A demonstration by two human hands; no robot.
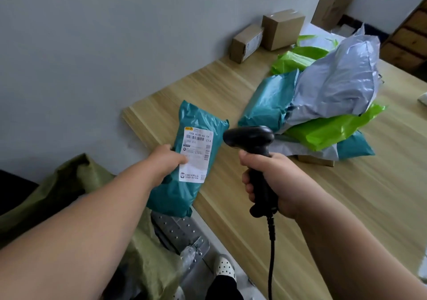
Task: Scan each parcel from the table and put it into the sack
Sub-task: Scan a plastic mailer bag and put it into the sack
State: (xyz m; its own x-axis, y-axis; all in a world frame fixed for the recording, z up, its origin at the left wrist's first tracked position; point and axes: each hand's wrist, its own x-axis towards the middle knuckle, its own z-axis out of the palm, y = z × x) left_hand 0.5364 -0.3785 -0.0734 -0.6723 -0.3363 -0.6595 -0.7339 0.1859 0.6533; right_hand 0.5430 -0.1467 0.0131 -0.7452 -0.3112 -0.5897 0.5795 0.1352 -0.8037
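Observation:
My left hand [167, 159] grips a teal parcel [196, 124] by its left edge, thumb on the white shipping label [196, 155], which faces up. The parcel hangs over the near left edge of the wooden table [346, 195]. To its right my right hand [275, 181] holds a black corded barcode scanner [250, 139] by its handle, its head turned toward the label. An olive green sack [76, 184] lies open at the lower left, below the table's edge.
A heap of teal, bright green and grey parcels [332, 91] covers the table's right half. Two cardboard boxes [265, 36] stand at the far end by the wall. A perforated metal bracket [175, 232] and my shoe [224, 267] are below.

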